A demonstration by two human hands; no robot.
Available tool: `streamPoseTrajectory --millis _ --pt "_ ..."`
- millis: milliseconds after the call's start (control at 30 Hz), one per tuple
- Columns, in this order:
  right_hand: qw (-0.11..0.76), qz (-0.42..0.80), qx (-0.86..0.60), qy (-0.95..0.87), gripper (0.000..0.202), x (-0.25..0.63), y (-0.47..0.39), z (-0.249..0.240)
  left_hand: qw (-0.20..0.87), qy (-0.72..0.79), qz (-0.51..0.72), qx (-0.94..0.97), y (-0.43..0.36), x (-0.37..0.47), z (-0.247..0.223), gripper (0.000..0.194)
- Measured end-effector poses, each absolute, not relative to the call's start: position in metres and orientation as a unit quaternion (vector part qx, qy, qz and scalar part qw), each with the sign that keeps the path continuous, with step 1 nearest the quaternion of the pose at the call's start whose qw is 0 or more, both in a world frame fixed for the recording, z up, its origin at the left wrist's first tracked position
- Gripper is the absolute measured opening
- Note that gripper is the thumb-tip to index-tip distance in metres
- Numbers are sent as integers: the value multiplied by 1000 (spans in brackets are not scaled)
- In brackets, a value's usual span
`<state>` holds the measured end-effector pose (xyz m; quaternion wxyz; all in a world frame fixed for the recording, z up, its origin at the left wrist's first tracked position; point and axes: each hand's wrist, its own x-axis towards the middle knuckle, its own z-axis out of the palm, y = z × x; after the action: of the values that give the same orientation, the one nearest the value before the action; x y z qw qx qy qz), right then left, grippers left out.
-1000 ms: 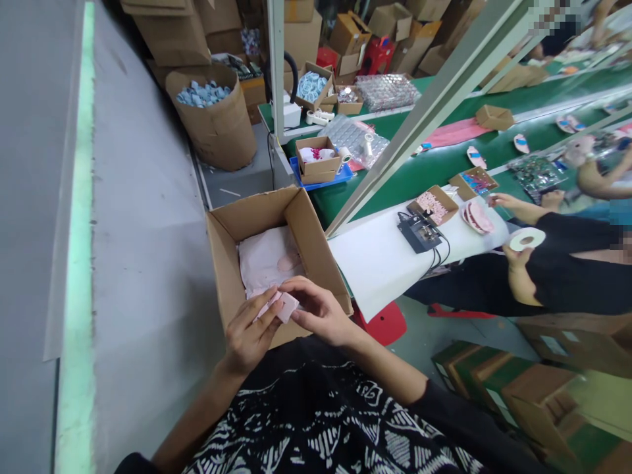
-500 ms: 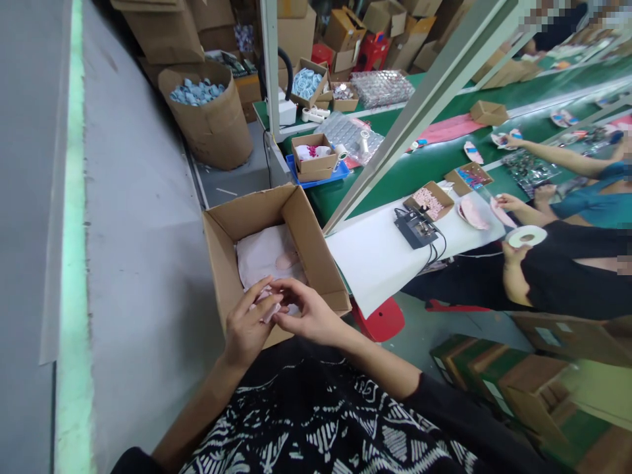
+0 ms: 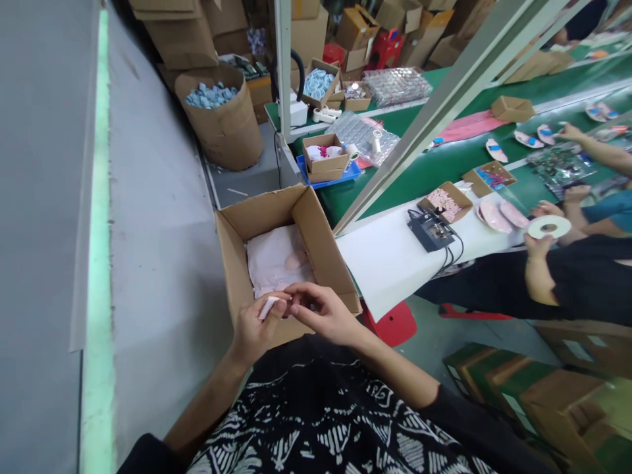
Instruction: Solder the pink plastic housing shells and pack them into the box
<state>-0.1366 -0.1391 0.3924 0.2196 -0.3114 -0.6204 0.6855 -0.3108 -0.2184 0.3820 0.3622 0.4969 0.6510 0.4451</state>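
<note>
Over the near edge of an open cardboard box (image 3: 237, 276), my two hands meet at the fingertips. My left hand (image 3: 254, 332) is closed on a small pale pink piece (image 3: 268, 307), which shows between its thumb and fingers. My right hand (image 3: 328, 316) is curled with its thumb and fingers drawn together beside the left fingertips. What the right fingers pinch, if anything, is hidden. Pale pink cloth-like pieces (image 3: 274, 253) lie inside the box below my hands, one small rounded piece (image 3: 295, 260) on top.
To the right, a white-covered table end (image 3: 380, 263) carries a small black device (image 3: 430, 230) and a box of pink parts (image 3: 447, 201). A co-worker's hand (image 3: 538, 247) holds a white tape roll (image 3: 549, 228). A red stool (image 3: 392, 322) stands beneath. A slanted metal post (image 3: 434, 108) crosses the view.
The piece in my left hand looks smaller and flatter between its fingers, and my right fingers have drawn slightly off it. The whole view has shifted, moving everything a little right.
</note>
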Motion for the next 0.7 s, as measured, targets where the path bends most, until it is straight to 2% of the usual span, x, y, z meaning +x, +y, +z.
streamPoseTrajectory --millis 167,367,700 --pt "217 677 -312 -630 33 -135 -140 390 420 659 455 428 -219 -314 378 45" --pt "259 607 -320 -680 22 -138 -138 392 605 566 501 251 -223 -309 363 72" --pt "234 594 -256 -726 36 -139 -140 397 634 554 490 225 -223 -297 362 71"
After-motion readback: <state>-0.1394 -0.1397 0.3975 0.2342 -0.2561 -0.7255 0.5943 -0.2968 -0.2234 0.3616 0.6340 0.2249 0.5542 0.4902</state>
